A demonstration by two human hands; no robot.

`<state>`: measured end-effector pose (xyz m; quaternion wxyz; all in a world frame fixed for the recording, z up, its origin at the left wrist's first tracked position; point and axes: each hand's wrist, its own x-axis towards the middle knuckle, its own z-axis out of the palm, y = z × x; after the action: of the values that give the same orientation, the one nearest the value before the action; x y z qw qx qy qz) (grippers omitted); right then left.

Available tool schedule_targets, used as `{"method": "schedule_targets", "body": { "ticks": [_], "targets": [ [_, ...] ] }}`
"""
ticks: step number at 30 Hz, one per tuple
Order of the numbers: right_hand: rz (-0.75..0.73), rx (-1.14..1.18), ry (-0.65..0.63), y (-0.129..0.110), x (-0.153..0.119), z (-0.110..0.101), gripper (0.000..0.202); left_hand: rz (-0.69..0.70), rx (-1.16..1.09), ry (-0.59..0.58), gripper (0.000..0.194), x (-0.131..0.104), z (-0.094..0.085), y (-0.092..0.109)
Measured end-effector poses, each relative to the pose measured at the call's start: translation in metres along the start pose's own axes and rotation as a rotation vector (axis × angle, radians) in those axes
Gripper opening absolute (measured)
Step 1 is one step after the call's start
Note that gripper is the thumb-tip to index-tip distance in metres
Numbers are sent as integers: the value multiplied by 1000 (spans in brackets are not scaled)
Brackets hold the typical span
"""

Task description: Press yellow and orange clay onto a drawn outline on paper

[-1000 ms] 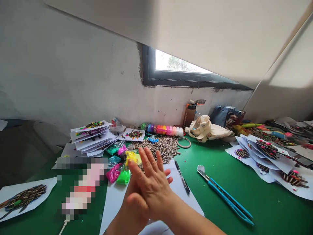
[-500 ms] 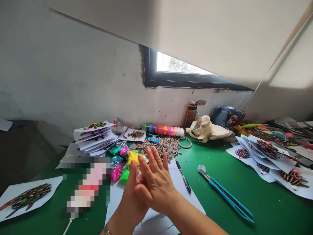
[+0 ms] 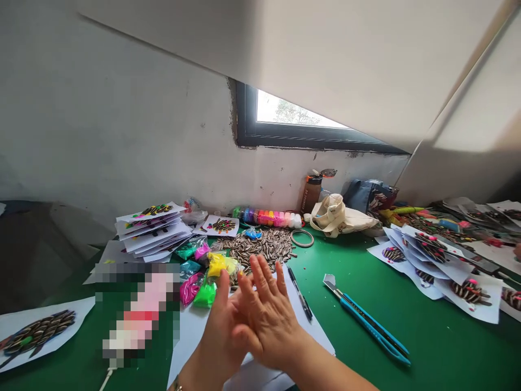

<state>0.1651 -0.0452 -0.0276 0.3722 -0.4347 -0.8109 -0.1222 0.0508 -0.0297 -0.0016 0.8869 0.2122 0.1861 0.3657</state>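
My left hand [image 3: 222,336] and my right hand [image 3: 268,315] meet palm to palm above white paper sheets [image 3: 183,353]. Fingers on both hands are stretched out, with the right hand laid across the left palm. Whether anything lies between the palms is hidden. Just beyond them are small bags of coloured clay: yellow [image 3: 217,264], green [image 3: 205,296] and magenta [image 3: 190,289]. A heap of striped sunflower seeds [image 3: 268,244] spreads behind the bags. To the right of my hands, a black pen [image 3: 300,293] rests along the paper's edge.
A blue utility knife [image 3: 370,323] lies on the green table [image 3: 350,250]. Stacked seed-picture cards [image 3: 150,233] stand left, more cards [image 3: 435,260] right. Along the wall are clay tubs [image 3: 272,217], a brown bottle [image 3: 311,193] and a cloth bag [image 3: 342,217]. A tape ring [image 3: 302,238] sits nearby.
My hands stay pressed together, with the right hand slightly shifted over the left. The view has turned a little, so the table things appear farther left.
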Motion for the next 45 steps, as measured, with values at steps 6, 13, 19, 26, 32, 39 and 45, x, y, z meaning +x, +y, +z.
{"method": "schedule_targets", "body": {
  "ticks": [6, 13, 19, 26, 32, 39, 45],
  "targets": [
    [-81, 56, -70, -12, 4, -3, 95, 191, 9, 86, 64, 7, -5, -12],
    [44, 1, -5, 8, 2, 5, 88, 42, -6, -17, 78, 3, -3, 0],
    [-4, 70, -98, 1, 0, 4, 96, 51, 78, -22, 71, 1, -6, -5],
    [22, -23, 6, 4, -2, 9, 86, 52, -4, -76, 87, 7, -10, 3],
    [19, -1, -36, 2, 4, 0, 82, 21, 30, -53, 70, 5, -4, -4],
    [74, 38, -46, 11, -2, 13, 83, 98, -43, 49, 74, 6, 4, 0],
    [297, 18, -69, 20, 6, 6, 66, 16, 13, 52, 68, 6, 8, -6]
  ]
}}
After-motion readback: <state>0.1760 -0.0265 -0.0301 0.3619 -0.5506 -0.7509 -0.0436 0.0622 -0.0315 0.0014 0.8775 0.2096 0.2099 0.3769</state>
